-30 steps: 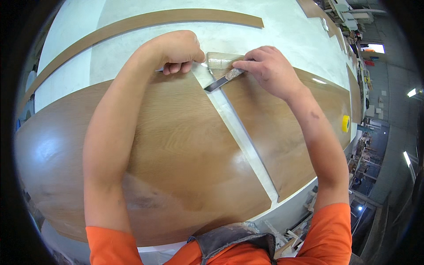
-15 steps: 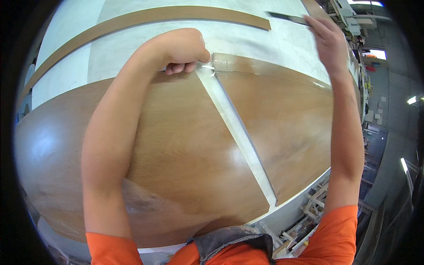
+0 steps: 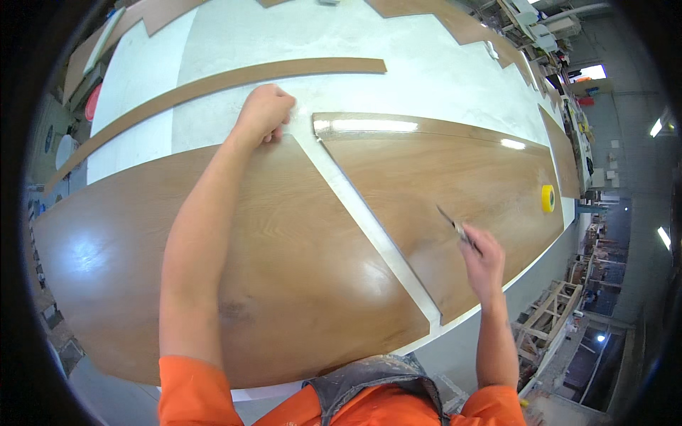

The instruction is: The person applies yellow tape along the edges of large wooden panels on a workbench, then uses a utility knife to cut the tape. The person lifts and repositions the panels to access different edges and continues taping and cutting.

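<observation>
In my right hand (image 3: 484, 263) is a slim knife (image 3: 449, 217), gripped by the handle over the right wood-brown panel (image 3: 426, 184). Its dark, narrow blade points to the far left. My left hand (image 3: 264, 113) is at the far edge of the left wood-brown panel (image 3: 312, 255), near its inner corner. Those fingers are curled together, and I cannot see what they hold, if anything. A narrow white gap (image 3: 373, 231) separates the two panels. Along the far edge of the right panel runs a glossy transparent strip (image 3: 376, 126), likely tape.
Both panels lie on a white tabletop (image 3: 426, 89). Beyond them rests a long narrow brown strip (image 3: 234, 79). A yellow roll of tape (image 3: 548, 199) stands on the right panel. More brown pieces (image 3: 440, 18) lie at the far edge. Wooden frames (image 3: 547, 319) stand below at right.
My right hand has come down and nearer with the knife, from the far right to above the right panel. My left hand stays by the left panel's far edge, while the view has shifted.
</observation>
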Demonstrator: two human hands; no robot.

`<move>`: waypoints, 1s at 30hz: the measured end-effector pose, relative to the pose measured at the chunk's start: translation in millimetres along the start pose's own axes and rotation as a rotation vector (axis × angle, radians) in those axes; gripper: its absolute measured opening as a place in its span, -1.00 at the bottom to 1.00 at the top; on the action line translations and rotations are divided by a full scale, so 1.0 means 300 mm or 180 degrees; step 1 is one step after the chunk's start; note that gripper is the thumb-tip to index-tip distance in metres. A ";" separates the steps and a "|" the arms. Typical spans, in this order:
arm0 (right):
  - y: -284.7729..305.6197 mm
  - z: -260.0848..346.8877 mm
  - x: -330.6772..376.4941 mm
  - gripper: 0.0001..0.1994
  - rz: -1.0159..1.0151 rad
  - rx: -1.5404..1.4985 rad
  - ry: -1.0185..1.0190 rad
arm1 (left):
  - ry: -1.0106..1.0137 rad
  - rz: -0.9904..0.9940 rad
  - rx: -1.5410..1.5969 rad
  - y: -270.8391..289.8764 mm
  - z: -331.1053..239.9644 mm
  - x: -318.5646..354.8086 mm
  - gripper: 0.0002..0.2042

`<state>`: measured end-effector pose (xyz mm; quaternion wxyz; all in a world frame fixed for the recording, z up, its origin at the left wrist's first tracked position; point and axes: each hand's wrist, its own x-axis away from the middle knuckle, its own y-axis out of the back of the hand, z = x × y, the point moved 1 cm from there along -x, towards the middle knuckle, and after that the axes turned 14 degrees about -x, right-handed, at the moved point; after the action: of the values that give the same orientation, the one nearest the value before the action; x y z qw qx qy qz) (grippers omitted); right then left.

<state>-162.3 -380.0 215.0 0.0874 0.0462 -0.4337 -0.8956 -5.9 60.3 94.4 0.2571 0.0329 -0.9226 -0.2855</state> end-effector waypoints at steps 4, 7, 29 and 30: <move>0.039 -0.112 0.289 -0.68 -0.0390 -0.0430 -0.0919 | -0.0475 -0.1457 0.0034 -0.067 0.111 -0.006 -0.64; 0.057 -0.194 0.464 -0.67 -0.0736 -0.0849 -0.1097 | -0.1091 -0.1583 -0.0843 -0.122 -0.003 0.139 -0.51; 0.148 -0.289 0.721 -0.69 -0.1231 -0.1742 -0.1169 | -0.0627 -0.1826 -0.0431 -0.151 -0.011 0.273 -0.55; 0.146 -0.281 0.712 -0.69 -0.1142 -0.1731 -0.1104 | -0.0741 -0.1779 -0.0619 -0.169 -0.001 0.262 -0.56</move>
<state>-353.2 -513.5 195.6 -0.1368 -0.0559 -0.1731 -0.9738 -78.3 1.6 102.9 0.0633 0.2275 -0.8695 -0.4338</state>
